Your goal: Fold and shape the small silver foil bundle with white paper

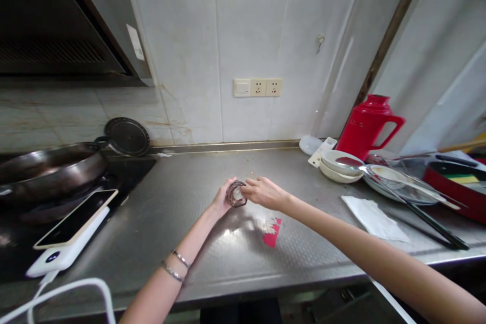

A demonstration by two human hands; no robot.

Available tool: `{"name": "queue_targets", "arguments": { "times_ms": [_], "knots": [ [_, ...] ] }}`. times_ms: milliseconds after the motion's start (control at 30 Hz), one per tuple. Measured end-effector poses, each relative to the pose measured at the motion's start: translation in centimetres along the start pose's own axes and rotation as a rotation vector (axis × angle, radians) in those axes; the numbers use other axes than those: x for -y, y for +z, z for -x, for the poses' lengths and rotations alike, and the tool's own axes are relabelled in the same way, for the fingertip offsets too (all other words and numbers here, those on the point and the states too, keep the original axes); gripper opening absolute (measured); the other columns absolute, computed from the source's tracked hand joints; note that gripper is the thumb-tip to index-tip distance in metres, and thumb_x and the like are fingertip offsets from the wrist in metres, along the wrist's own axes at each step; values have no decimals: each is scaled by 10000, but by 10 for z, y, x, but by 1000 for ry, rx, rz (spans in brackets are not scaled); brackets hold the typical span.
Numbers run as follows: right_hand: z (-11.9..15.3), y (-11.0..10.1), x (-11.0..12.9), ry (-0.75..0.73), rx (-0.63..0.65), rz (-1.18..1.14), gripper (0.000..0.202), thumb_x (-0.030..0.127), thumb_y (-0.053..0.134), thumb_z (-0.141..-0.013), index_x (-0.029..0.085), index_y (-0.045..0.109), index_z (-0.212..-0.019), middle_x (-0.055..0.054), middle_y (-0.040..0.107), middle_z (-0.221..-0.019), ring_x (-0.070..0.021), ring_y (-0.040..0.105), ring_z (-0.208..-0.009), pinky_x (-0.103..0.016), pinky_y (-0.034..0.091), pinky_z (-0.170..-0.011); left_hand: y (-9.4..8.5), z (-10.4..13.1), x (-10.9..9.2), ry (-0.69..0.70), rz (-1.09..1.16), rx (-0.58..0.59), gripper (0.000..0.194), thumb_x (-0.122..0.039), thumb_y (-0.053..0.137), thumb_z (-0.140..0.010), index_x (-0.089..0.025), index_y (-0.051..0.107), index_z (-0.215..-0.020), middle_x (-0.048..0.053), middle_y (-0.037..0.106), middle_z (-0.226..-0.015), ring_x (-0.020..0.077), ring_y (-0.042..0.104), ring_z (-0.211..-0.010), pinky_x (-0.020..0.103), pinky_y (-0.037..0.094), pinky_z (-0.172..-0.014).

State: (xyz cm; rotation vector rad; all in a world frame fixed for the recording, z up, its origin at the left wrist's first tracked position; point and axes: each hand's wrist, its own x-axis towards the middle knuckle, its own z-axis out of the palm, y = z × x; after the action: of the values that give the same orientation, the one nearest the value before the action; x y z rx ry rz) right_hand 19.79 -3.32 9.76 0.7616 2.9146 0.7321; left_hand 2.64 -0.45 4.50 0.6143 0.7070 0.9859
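Note:
My left hand (223, 198) is wrapped around a small brownish glass cup (232, 195), tilted so that its mouth faces my right hand. Fingers pinched, my right hand (264, 192) reaches to the cup's mouth. Something whitish (238, 194) shows inside the mouth by those fingertips; its kind is too small to make out. Below the hands, a torn red piece of paper or label (272, 234) lies on the steel counter (170, 243).
At left, a wok (53, 164) stands on the stove, with a phone (78, 217) atop a white power bank (66, 248). On the right are a red thermos (366, 126), stacked bowls (339, 174), a white tissue (374, 217), a black-handled utensil (433, 223) and a red pan (455, 190).

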Motion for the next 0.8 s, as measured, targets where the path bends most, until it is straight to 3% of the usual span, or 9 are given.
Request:
{"name": "queue_targets", "arguments": {
  "times_ms": [100, 200, 367, 533, 667, 800],
  "knots": [
    [0, 7, 10, 130, -22, -32, 177, 142, 435, -934, 164, 609, -959, -81, 614, -1049, -214, 505, -923, -300, 414, -635, 0, -2, 1, 77, 37, -66, 248, -315, 553, -820, -102, 666, -762, 52, 696, -673, 144, 613, -542, 256, 474, -534],
    [-1, 15, 26, 286, -53, -117, 226, 119, 436, -917, 169, 585, -1079, -101, 604, -1126, -213, 514, -947, -306, 437, -687, 1, -2, 3, 116, 108, -60, 283, -344, 533, -814, -104, 667, -748, 51, 693, -664, 144, 612, -543, 245, 452, -530],
    [-15, 23, 65, 602, -133, -362, 300, 92, 466, -855, 212, 594, -1098, -82, 617, -1137, -200, 541, -999, -270, 451, -743, 2, -1, 9, 183, 187, -30, 290, -376, 553, -766, -113, 644, -682, 50, 674, -631, 137, 593, -527, 235, 420, -515],
    [-37, 24, 92, 879, -272, -645, 297, 152, 476, -852, 242, 620, -1097, -54, 626, -1132, -174, 622, -904, -230, 444, -671, -2, -1, 14, 246, 215, -79, 331, -435, 580, -729, -116, 636, -660, 60, 663, -606, 159, 601, -548, 255, 437, -553],
    [-41, 29, 85, 836, -353, -729, 251, 185, 498, -877, 252, 653, -1063, -45, 644, -1091, -168, 638, -904, -218, 444, -706, -5, -3, 14, 274, 200, -61, 354, -443, 555, -745, -108, 653, -685, 72, 675, -636, 165, 606, -562, 262, 441, -571],
    [-23, 29, 60, 675, -229, -575, 244, 244, 450, -936, 266, 627, -1102, -37, 645, -1103, -158, 645, -877, -208, 426, -641, -5, -4, 6, 250, 147, 73, 365, -389, 485, -781, -83, 682, -765, 115, 705, -739, 203, 643, -678, 284, 470, -638]
  ]
}}
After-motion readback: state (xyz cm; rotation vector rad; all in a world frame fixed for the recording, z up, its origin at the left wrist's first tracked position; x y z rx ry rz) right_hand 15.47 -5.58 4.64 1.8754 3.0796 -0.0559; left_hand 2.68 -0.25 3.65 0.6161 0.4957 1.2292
